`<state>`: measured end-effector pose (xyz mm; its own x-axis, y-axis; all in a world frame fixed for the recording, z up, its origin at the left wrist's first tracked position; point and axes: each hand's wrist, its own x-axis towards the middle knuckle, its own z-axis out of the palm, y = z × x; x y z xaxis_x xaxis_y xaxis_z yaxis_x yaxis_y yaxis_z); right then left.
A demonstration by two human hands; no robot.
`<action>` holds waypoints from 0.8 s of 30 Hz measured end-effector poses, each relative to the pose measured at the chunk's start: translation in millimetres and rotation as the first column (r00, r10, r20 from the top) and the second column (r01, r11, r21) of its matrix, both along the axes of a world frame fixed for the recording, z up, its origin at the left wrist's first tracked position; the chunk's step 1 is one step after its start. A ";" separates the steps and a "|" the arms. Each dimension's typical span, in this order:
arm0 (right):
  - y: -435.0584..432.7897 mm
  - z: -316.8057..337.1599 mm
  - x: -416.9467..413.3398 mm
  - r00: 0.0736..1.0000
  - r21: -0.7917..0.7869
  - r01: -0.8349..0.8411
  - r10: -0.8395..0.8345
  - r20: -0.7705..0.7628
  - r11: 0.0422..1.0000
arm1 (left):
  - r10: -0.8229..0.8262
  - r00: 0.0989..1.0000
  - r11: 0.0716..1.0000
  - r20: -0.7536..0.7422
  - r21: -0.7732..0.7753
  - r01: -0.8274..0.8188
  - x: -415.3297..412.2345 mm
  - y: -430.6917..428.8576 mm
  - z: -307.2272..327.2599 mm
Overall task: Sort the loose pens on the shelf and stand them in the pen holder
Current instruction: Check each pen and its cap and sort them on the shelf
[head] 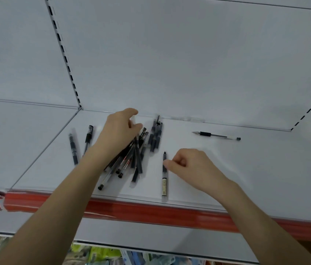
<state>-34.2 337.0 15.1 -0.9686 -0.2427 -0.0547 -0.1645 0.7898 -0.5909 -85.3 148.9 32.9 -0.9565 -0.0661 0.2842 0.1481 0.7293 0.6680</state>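
1. My left hand point(119, 131) lies over a heap of pens point(131, 159) on the shelf point(227, 169), fingers curled around several.
2. My right hand point(191, 165) pinches one pen point(164, 180) near the front edge.
3. Another pen point(215, 135) lies well apart, far right.

Shelf point(227, 169) matt, probably painted metal; pens point(131, 155) glossy plastic.

Two bare forearms, nothing worn

Left hand point(119, 131) and right hand point(193, 165) show no rings, watch or gloves; both forearms are sleeveless up to the frame's lower edge.
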 end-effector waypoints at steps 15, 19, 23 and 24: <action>-5.1 12.4 -16.1 0.995 -0.389 -0.020 -0.019 -0.096 0.921 | -0.182 0.983 0.921 -0.031 0.344 0.182 33.9 34.2 -7.5; -4.7 16.2 -23.0 0.992 -0.391 -0.110 0.074 -0.106 0.914 | -0.238 0.969 0.773 0.061 0.616 0.150 32.9 41.5 -13.8; 16.7 16.2 -68.7 0.972 -0.245 -0.056 -0.003 -0.233 0.968 | -0.168 0.979 0.592 0.119 0.806 0.003 29.7 35.1 -15.1; 24.2 13.2 -86.4 0.949 -0.143 0.007 -0.052 -0.310 0.990 | -0.187 0.973 0.543 0.135 0.840 -0.012 30.3 33.7 -13.8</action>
